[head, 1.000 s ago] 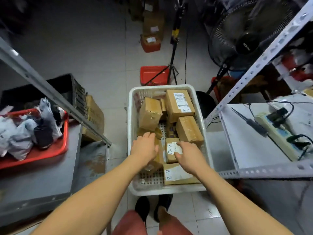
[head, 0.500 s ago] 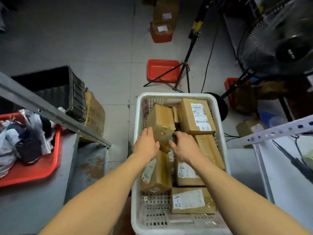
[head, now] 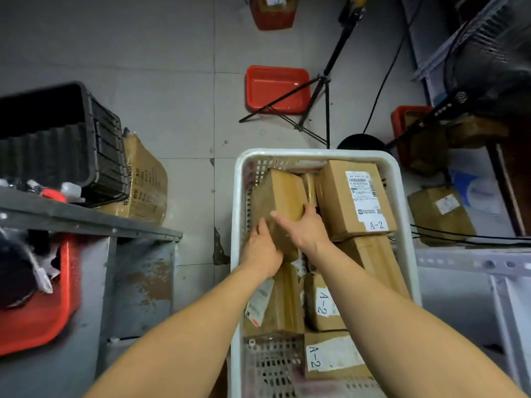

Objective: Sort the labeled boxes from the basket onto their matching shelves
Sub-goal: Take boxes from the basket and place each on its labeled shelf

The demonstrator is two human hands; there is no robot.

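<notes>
A white slotted basket on the floor holds several taped cardboard boxes. Both hands are on a plain brown box leaning at the basket's far left. My left hand holds its near left edge, fingers up along the side. My right hand grips its right edge, thumb across the top face. A larger box labelled A-2 lies at the far right. Two smaller A-2 boxes lie nearer me, beside a box with a shipping label.
A grey metal shelf with a red tray of bagged items stands at left, a black crate behind it. A white shelf frame is at right. Red bins, a tripod, a fan and loose boxes sit on the floor beyond.
Both hands have moved from the near boxes forward to the plain box at the basket's far left and taken hold of it. The view has tipped down closer to the basket.
</notes>
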